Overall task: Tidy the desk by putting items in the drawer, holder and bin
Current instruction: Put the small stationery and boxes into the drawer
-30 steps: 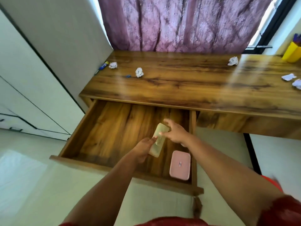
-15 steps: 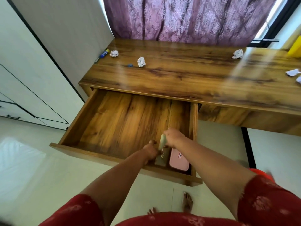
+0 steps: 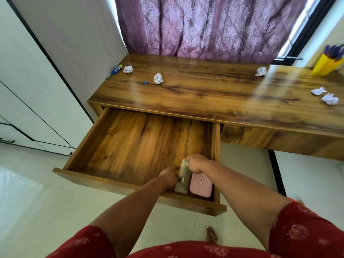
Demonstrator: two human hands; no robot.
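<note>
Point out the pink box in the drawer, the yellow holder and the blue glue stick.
pink rectangular box [image 3: 201,186]: head view, lid centre.
yellow plastic holder [image 3: 324,66]: head view, front wall.
blue glue stick [image 3: 116,69]: head view, mid-barrel.

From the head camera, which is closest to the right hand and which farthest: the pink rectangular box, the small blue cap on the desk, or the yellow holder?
1. Pink rectangular box: in the drawer, just under the right hand.
2. Small blue cap: desk top, far left.
3. Yellow holder: desk's far right corner.

Table [image 3: 214,92]: glossy wood-grain finish. Drawer [image 3: 141,142]: same wood, smooth. Case [image 3: 201,185] beside my fingers: matt pink plastic. Crumpled paper balls [image 3: 158,78]. Curtain [image 3: 204,25]: patterned cloth.
</note>
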